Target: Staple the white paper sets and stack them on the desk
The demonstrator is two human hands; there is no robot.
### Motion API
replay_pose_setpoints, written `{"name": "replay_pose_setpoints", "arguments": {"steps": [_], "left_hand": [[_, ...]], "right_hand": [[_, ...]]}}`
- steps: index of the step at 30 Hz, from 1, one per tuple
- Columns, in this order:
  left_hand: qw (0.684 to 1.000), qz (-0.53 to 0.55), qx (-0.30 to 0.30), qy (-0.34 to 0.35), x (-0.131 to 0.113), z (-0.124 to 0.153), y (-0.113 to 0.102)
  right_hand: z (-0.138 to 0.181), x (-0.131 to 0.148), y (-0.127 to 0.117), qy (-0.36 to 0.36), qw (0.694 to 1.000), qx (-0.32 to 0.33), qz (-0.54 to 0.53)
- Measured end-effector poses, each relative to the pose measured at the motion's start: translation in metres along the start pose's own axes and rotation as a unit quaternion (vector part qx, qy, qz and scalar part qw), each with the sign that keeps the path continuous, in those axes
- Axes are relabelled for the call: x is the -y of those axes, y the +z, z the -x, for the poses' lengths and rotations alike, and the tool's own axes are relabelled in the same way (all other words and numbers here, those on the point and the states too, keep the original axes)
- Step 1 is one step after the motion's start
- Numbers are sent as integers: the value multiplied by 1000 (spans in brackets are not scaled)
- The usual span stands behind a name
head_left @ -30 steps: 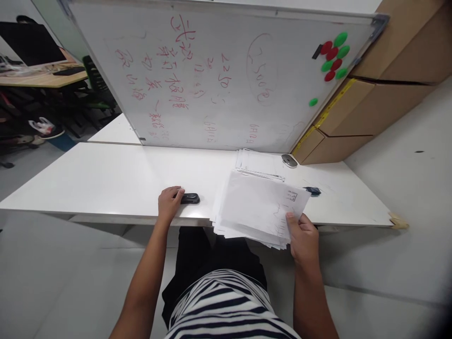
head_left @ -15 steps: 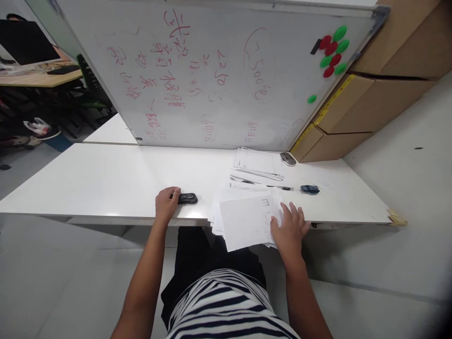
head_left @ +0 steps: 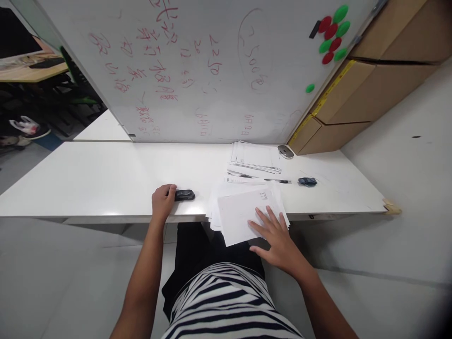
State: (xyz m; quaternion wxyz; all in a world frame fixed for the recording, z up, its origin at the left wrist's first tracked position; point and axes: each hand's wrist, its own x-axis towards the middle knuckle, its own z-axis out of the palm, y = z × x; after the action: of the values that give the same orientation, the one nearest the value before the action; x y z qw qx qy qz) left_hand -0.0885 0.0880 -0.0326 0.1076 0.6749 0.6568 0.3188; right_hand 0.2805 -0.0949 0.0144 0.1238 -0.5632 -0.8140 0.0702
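My left hand [head_left: 164,200] is closed around one end of a black stapler [head_left: 185,195] that lies on the white desk [head_left: 106,179]. Spread over the right side of a loose stack of white paper sheets [head_left: 236,214] is my right hand [head_left: 273,235], fingers apart and holding nothing. The stack juts past the desk's front edge above my lap, and its top sheet sits askew with a small printed mark near the upper right corner.
Behind the sheets lie another paper pile [head_left: 256,157], a pen [head_left: 278,181], a mouse [head_left: 285,151] and a small dark blue object [head_left: 307,181]. A whiteboard [head_left: 219,108] stands along the back edge. Cardboard boxes [head_left: 381,94] are stacked at the right.
My right hand has moved from the right edge of the sheets leftward and toward me, its fingers now spread over them. My left hand stays on the stapler. The view has shifted slightly.
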Motion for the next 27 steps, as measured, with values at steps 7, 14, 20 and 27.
{"name": "replay_pose_setpoints", "arguments": {"steps": [7, 14, 20, 27], "left_hand": [[998, 64, -7, -24, -1, 3, -3], [998, 61, 2, -34, -3, 2, -5], [998, 44, 0, -32, 0, 2, -4], [1000, 22, 4, -22, 1, 0, -2]], "right_hand": [[-13, 1, 19, -4, 997, -79, 19], [-24, 23, 33, 42, 991, -123, 33], [-35, 22, 12, 45, 995, -91, 14], [-170, -77, -11, 79, 994, -77, 2]]}}
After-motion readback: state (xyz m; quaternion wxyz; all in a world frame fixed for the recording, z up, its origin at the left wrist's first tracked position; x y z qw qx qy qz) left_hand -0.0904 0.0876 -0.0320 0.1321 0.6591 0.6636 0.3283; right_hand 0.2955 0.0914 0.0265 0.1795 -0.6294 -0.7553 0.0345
